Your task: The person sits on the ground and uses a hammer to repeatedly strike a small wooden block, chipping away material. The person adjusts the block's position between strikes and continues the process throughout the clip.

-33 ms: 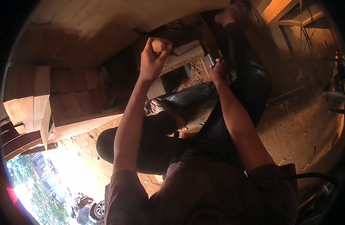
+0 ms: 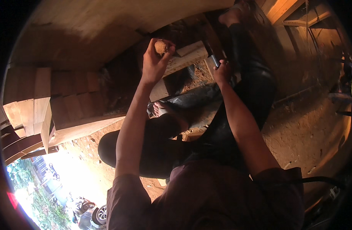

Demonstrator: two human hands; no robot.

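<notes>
My left hand (image 2: 156,61), in the upper middle, is closed round a rough, brownish rounded object (image 2: 161,47), perhaps the end of a wooden piece; its full shape is hidden. Below and right of it lies a pale wooden block (image 2: 191,51). My right hand (image 2: 222,71) grips a tool with a shiny metal shaft (image 2: 215,60), whose far end sits by the block's right end. Wood shavings (image 2: 202,74) lie beneath.
A broad wooden panel (image 2: 91,28) arches across the top. Stacked boards (image 2: 42,96) stand at left. My bare foot (image 2: 162,109) is below the block. Wooden framing (image 2: 287,11) is at upper right, dirt ground (image 2: 298,134) at right, motorbikes (image 2: 95,214) outside at lower left.
</notes>
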